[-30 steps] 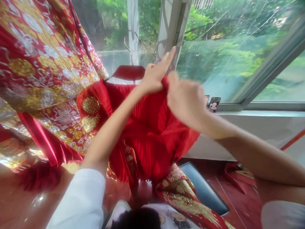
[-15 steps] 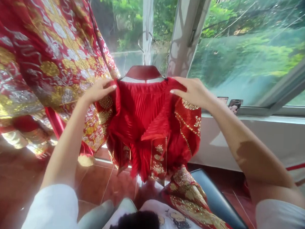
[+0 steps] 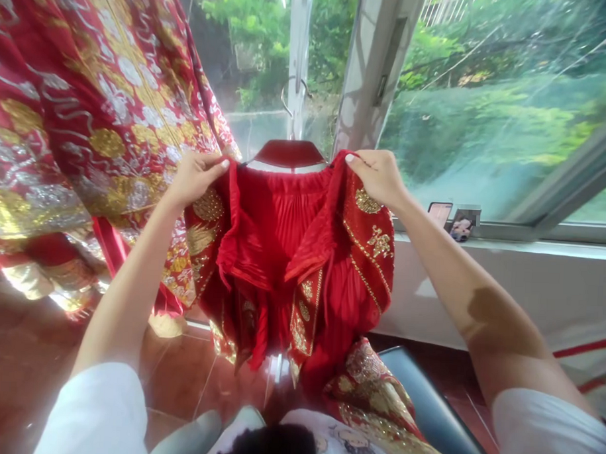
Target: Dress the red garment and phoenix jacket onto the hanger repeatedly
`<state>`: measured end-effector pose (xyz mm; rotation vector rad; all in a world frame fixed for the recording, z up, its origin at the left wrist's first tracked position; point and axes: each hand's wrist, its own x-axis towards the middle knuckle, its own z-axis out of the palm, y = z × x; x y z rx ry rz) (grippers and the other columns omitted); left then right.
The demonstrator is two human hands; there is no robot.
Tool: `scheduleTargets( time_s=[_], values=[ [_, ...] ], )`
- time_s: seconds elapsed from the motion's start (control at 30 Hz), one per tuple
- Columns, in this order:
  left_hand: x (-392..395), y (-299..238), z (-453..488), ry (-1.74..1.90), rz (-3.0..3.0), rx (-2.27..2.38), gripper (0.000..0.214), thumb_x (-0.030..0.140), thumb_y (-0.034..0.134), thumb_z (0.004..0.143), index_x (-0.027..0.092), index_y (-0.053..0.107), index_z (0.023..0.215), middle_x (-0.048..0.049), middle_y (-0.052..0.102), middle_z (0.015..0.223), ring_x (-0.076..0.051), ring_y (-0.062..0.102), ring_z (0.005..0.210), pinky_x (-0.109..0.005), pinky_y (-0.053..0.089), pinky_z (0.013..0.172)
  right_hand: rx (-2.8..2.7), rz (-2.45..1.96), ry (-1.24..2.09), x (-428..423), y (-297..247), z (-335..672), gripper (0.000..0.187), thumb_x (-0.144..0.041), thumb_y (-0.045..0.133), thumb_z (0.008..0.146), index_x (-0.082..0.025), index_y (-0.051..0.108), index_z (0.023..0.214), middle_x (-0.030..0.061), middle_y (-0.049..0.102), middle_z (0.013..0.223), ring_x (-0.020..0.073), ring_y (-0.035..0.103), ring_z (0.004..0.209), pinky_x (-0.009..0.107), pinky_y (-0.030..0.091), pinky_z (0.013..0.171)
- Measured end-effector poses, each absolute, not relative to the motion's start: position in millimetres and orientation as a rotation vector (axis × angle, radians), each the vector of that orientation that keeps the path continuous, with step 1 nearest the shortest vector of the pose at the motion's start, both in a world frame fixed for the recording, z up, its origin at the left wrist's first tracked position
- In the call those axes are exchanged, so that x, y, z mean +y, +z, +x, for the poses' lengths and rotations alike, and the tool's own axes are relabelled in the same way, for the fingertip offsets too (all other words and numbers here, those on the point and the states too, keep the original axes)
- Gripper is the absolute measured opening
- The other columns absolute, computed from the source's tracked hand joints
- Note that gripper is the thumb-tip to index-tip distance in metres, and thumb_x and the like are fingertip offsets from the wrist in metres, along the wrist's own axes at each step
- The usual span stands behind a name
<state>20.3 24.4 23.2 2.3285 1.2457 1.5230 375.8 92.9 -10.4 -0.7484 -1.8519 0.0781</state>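
Note:
A red pleated garment (image 3: 282,253) with gold embroidery hangs in front of me from a dark red hanger (image 3: 288,153), whose metal hook rises before the window frame. My left hand (image 3: 195,177) pinches the garment's top left corner by the waistband. My right hand (image 3: 377,176) pinches its top right corner, fingers closed on the cloth. The two hands hold the waistband stretched wide across the hanger. The garment's lower part drapes down toward my lap.
A large red robe (image 3: 82,126) with gold and silver embroidery hangs at the left. A window (image 3: 486,107) looks onto greenery, with two phones (image 3: 452,217) on its sill. A dark seat (image 3: 426,403) and red tiled floor (image 3: 24,369) lie below.
My hands were bunched together at the garment's top middle; they have moved apart to its two top corners, spreading the waistband along the hanger. The view has shifted slightly.

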Motion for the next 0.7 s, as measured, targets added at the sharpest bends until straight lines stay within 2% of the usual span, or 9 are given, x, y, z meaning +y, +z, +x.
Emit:
scheduleTargets(
  time_s=[0.07, 0.17, 0.3, 0.47, 0.63, 0.7],
  values=[
    [29.0, 30.4, 23.8, 1.459, 2.376, 1.214, 0.033, 0.041, 0.062, 0.081, 0.014, 0.062, 0.061, 0.0008, 0.052, 0.056, -0.009, 0.042, 0.052, -0.021, 0.032, 0.048, -1.879, -0.757, 0.076, 94.6, -9.2, 374.8, 0.057, -0.061, 0.048, 0.089, -0.02, 0.029, 0.055, -0.0027, 0.026, 0.054, 0.0087, 0.024, 0.052, 0.029, 0.023, 0.052],
    [39.1, 38.7, 34.0, 1.429, 2.397, 1.138, 0.035, 0.041, 0.06, 0.083, 0.014, 0.061, 0.061, 0.0015, 0.049, 0.055, -0.008, 0.04, 0.051, -0.02, 0.032, 0.048, -1.951, -0.751, 0.064, 91.4, -6.5, 375.7, 0.052, -0.059, 0.05, 0.088, -0.019, 0.039, 0.057, -0.0024, 0.031, 0.055, 0.0091, 0.03, 0.054, 0.027, 0.026, 0.054],
    [42.4, 42.7, 41.9, 1.298, 2.452, 1.17, 0.033, 0.043, 0.063, 0.082, 0.013, 0.064, 0.068, 0.0015, 0.051, 0.059, -0.008, 0.043, 0.055, -0.02, 0.035, 0.052, -2.1, -0.779, 0.094, 86.2, -6.0, 380.9, 0.046, -0.056, 0.047, 0.089, -0.018, 0.05, 0.064, -0.0015, 0.041, 0.056, 0.0107, 0.038, 0.054, 0.026, 0.03, 0.054],
    [31.4, 37.5, 27.0, 0.993, 2.469, 1.266, 0.036, 0.049, 0.059, 0.083, 0.015, 0.069, 0.082, -0.0006, 0.06, 0.069, -0.012, 0.053, 0.064, -0.023, 0.044, 0.061, -2.194, -0.763, 0.025, 87.6, -12.2, 385.7, 0.034, -0.051, 0.05, 0.088, -0.019, 0.062, 0.087, 0.0038, 0.063, 0.078, 0.017, 0.055, 0.071, 0.029, 0.039, 0.066],
    [46.0, 29.4, 9.5, 1.09, 2.369, 1.403, 0.035, 0.048, 0.058, 0.084, 0.015, 0.067, 0.077, -0.002, 0.058, 0.069, -0.015, 0.058, 0.07, -0.028, 0.047, 0.065, -2.283, -0.893, 0.032, 95.0, -3.0, 386.4, 0.039, -0.051, 0.05, 0.089, -0.018, 0.059, 0.072, 0.001, 0.056, 0.064, 0.014, 0.05, 0.06, 0.029, 0.04, 0.062],
    [55.8, 27.5, 3.3, 1.206, 2.336, 1.479, 0.033, 0.045, 0.059, 0.083, 0.014, 0.067, 0.075, -0.0022, 0.057, 0.069, -0.016, 0.058, 0.072, -0.03, 0.047, 0.067, -2.297, -0.915, 0.05, 93.7, 0.6, 390.9, 0.039, -0.052, 0.051, 0.088, -0.018, 0.062, 0.074, 0.0011, 0.058, 0.066, 0.0145, 0.052, 0.062, 0.029, 0.041, 0.064]
  ],
)
